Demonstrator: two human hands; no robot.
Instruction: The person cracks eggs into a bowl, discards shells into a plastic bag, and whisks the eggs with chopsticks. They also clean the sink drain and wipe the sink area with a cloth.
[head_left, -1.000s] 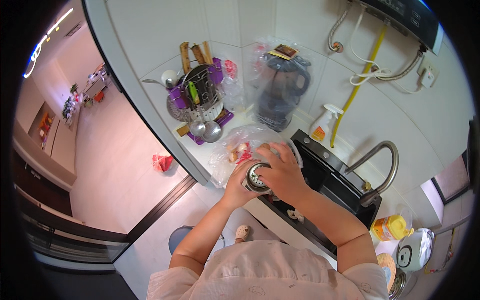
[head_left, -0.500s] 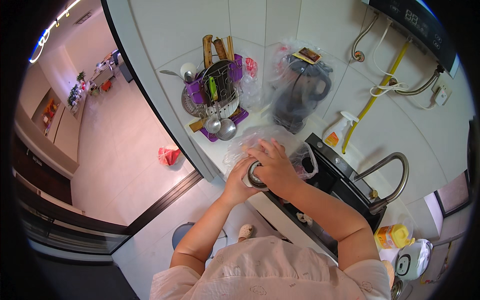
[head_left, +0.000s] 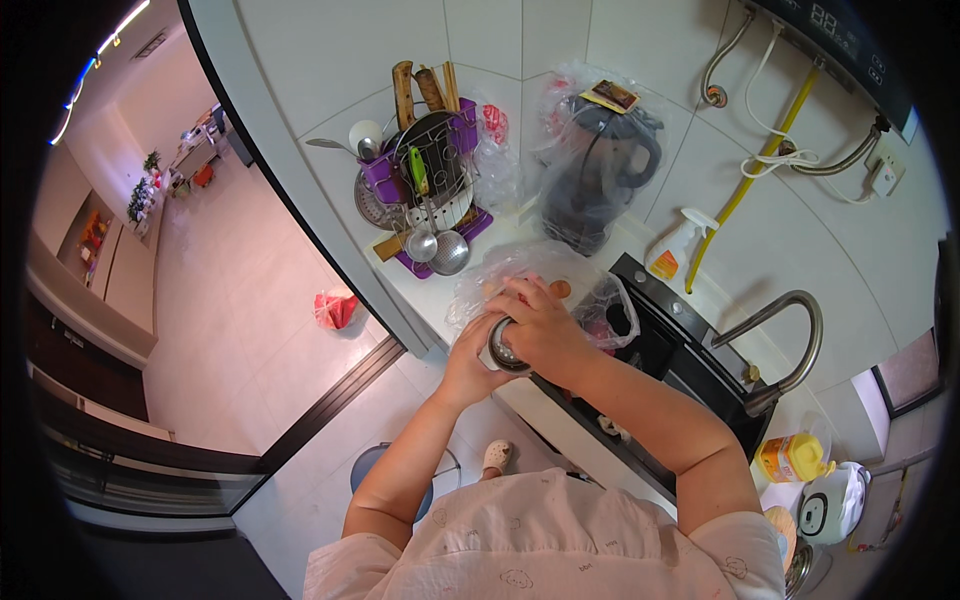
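Note:
Over the counter's near edge, my left hand (head_left: 472, 362) is closed around the side of a round metal-rimmed cup (head_left: 500, 356). The cup's opening faces up and shows a silvery inside. My right hand (head_left: 545, 335) lies across its top, fingers bent over the far rim and covering most of the opening; what its fingertips touch is hidden. Just beyond both hands a crumpled clear plastic bag (head_left: 490, 275) rests on the counter. A small brownish round thing (head_left: 560, 289) shows in or on the bag beside my right fingers.
A purple-trimmed utensil rack (head_left: 425, 185) with knives and ladles stands behind. A bagged dark pitcher (head_left: 598, 170) is to its right. The black sink (head_left: 690, 375) with a curved faucet (head_left: 803, 330) and a spray bottle (head_left: 678, 243) lie right, below a water heater (head_left: 835, 45).
My right hand has shifted slightly over the cup, and more of its silvery inside shows. The brownish round thing has come into sight beside my fingers. The view has tilted a little.

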